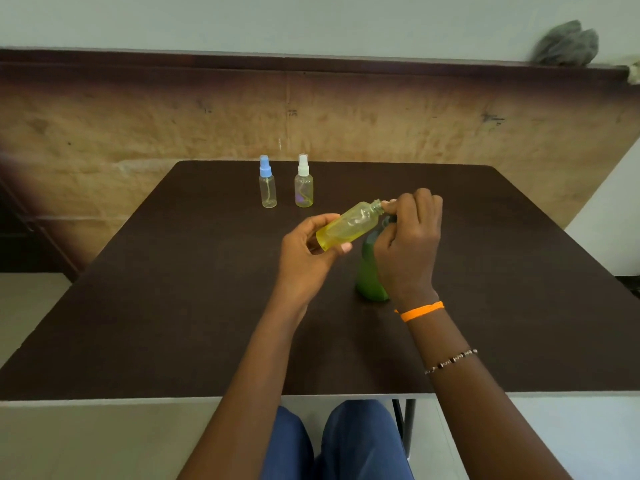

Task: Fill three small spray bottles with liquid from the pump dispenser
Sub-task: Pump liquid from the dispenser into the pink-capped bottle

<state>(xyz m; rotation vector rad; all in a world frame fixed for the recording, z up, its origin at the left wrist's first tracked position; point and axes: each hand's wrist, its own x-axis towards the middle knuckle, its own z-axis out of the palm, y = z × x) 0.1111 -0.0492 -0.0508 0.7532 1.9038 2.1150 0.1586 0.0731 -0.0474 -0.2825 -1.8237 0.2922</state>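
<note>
Above mid-table point(173, 306), the left hand point(304, 254) grips an uncapped yellow bottle point(349, 225), tilted, its mouth touching the right hand point(408, 244), curled over the green pump dispenser point(369, 278). Two capped bottles point(267, 183) point(304, 183) stand near the far edge.

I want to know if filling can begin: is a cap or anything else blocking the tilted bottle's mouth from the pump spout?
No cap shows on the tilted bottle; its neck is bare. But the right hand covers the green pump dispenser head, so the spout is hidden.
</note>
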